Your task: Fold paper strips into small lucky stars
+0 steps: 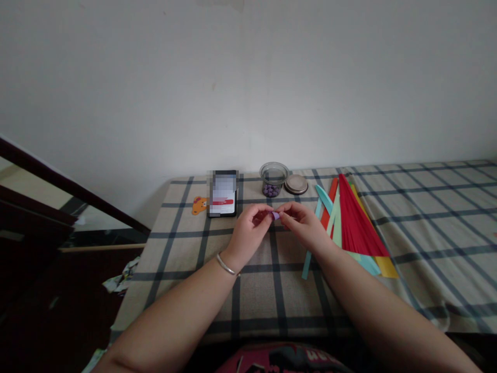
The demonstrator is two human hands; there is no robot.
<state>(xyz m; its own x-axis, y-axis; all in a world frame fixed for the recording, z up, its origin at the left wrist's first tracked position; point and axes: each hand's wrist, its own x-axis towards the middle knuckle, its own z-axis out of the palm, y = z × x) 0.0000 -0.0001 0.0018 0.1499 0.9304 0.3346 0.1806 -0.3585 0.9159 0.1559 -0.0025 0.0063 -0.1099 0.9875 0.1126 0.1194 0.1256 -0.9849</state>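
At the bottom edge is a strip of dark red clothing, and both bare forearms reach forward from it over the worktop. The worktop is covered by a beige cloth with a dark blue check. A thin silver bracelet sits on the left wrist.

The left hand and the right hand meet just above the cloth near its middle. Both are closed in a fingertip pinch on a small purple paper piece, which is held between them, off the surface.

Just right of the right hand lies a fan of long paper strips, red on top, with teal, pale green, orange and yellow ones under and beside it. One loose teal strip lies partly under the right wrist.

Further back, near the wall, a phone lies flat with its screen lit, and an orange bear-shaped piece touches its left side. To the phone's right stands an open clear jar with purple pieces in the bottom, its round lid just beside it.

A plain white wall rises behind the worktop. To the left, dark wooden furniture stands lower down, with crumpled printed scraps near the worktop's edge.
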